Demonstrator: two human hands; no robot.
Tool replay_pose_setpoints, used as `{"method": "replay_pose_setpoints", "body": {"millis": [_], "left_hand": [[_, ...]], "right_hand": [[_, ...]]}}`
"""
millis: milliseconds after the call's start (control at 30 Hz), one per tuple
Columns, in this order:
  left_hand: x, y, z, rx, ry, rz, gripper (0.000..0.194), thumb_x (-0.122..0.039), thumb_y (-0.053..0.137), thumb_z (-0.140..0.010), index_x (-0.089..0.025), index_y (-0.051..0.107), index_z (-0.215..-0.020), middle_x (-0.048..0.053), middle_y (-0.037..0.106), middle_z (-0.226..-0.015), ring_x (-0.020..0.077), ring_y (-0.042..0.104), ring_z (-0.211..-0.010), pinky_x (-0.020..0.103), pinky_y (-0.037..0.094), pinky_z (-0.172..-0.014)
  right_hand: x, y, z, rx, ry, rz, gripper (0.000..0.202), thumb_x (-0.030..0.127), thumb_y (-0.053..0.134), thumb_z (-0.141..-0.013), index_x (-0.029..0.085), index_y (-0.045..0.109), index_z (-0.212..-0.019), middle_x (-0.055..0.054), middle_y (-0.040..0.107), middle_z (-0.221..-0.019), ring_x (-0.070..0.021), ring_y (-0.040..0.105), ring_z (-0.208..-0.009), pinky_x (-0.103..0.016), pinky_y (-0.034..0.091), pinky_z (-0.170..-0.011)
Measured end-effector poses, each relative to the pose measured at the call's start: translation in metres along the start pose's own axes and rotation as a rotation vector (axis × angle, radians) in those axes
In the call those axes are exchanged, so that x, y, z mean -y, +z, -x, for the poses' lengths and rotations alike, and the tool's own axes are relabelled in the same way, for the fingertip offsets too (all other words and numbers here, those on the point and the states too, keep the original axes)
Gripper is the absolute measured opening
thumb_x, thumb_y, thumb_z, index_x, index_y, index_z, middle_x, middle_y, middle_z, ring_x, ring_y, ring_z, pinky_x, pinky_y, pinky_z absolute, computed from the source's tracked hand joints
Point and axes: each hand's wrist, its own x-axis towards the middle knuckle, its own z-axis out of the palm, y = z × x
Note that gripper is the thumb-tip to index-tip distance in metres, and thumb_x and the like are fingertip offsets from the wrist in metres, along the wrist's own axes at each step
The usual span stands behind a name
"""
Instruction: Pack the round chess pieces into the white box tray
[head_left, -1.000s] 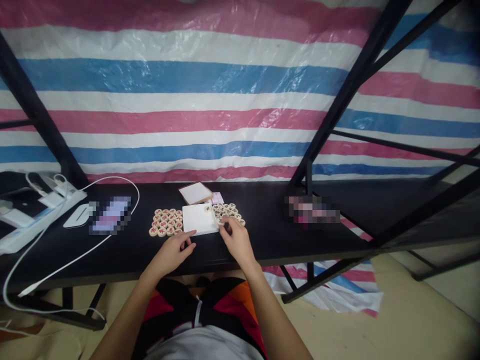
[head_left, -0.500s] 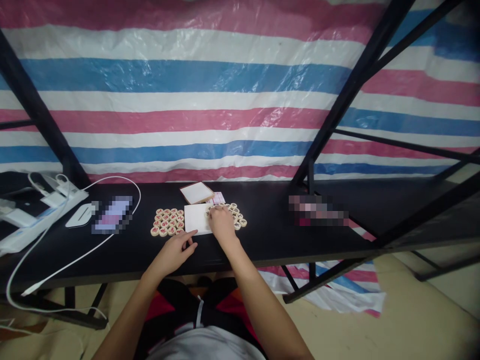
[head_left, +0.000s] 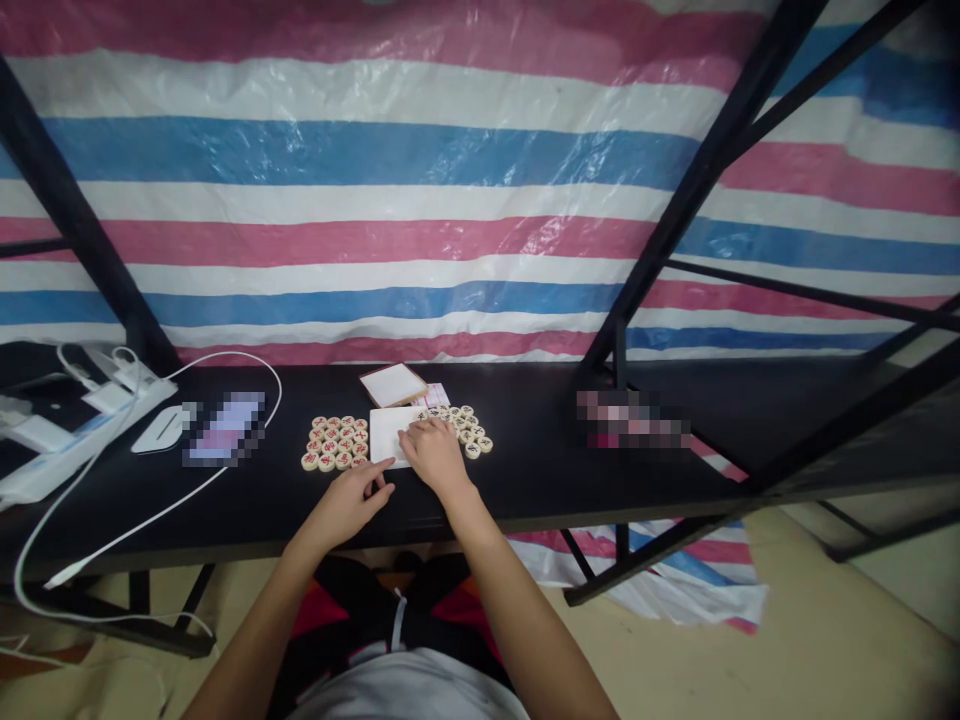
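An open white box point(head_left: 385, 437) lies in front of me on the black table. My left hand point(head_left: 352, 503) is at its near left corner, index finger stretched to the near edge, thumb apart, holding nothing. Over the right part of the box is my right hand point(head_left: 436, 455), palm down with bent fingers; whatever is under the fingertips is hidden. Left of the box, round Chinese chess pieces with red characters point(head_left: 335, 443) form rows. Chess pieces with dark characters point(head_left: 474, 432) are grouped on the right, partly covered by my right hand.
Behind the box lie a tilted box lid point(head_left: 393, 385) and a printed paper point(head_left: 435, 396). To the left are a phone point(head_left: 226, 428), a white device point(head_left: 161, 430), a power strip point(head_left: 97, 430) and a loose white cable point(head_left: 157, 528). A black frame post point(head_left: 675, 220) rises on the right.
My right hand has shifted slightly left and toward me, from the box's right edge to farther over the box. My left hand stays in place.
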Motion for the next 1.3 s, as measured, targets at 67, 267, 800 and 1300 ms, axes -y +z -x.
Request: {"method": "replay_pose_setpoints", "body": {"millis": [67,267,800,1300], "left_hand": [[-0.0006,-0.0001,-0.0002,0.001,-0.004,-0.001,0.040,-0.031,0.048,-0.085,-0.017,0.057,-0.121,0.003,0.062,-0.080,0.0139,0.051,-0.067,0.027,0.041,-0.068],[0.0002,0.0006,0.0001,-0.004,-0.006,-0.002,0.040,-0.032,0.047,-0.085,-0.018,0.056,-0.122,0.003,0.062,-0.081,0.0137,0.050,-0.066,0.026,0.040,-0.067],[-0.0012,-0.0006,-0.0002,0.006,-0.007,0.001,0.042,-0.032,0.047,-0.084,-0.019,0.056,-0.123,0.002,0.062,-0.079,0.0135,0.049,-0.065,0.025,0.040,-0.065],[0.0018,0.0015,-0.0002,-0.007,-0.004,0.009,0.042,-0.033,0.047,-0.084,-0.019,0.056,-0.123,0.002,0.062,-0.079,0.0134,0.050,-0.065,0.026,0.040,-0.066]], "right_hand": [[0.0005,0.0000,0.0001,-0.005,0.017,0.010,0.039,0.035,0.036,-0.094,0.016,0.069,-0.086,-0.009,0.067,-0.096,-0.0215,0.052,-0.097,-0.035,0.032,-0.087],[0.0010,0.0020,0.0001,-0.013,0.023,0.019,0.040,0.034,0.034,-0.094,0.016,0.070,-0.089,-0.010,0.066,-0.102,-0.0223,0.052,-0.100,-0.036,0.032,-0.088],[0.0071,0.0042,0.0030,0.033,-0.065,0.025,0.036,0.036,0.034,-0.094,0.024,0.058,-0.118,-0.006,0.057,-0.126,-0.0222,0.056,-0.104,-0.043,0.026,-0.100],[0.0095,0.0024,0.0052,-0.020,-0.029,0.067,0.040,0.038,0.033,-0.094,0.017,0.067,-0.090,-0.010,0.069,-0.092,-0.0258,0.051,-0.106,-0.048,0.019,-0.104]]}}
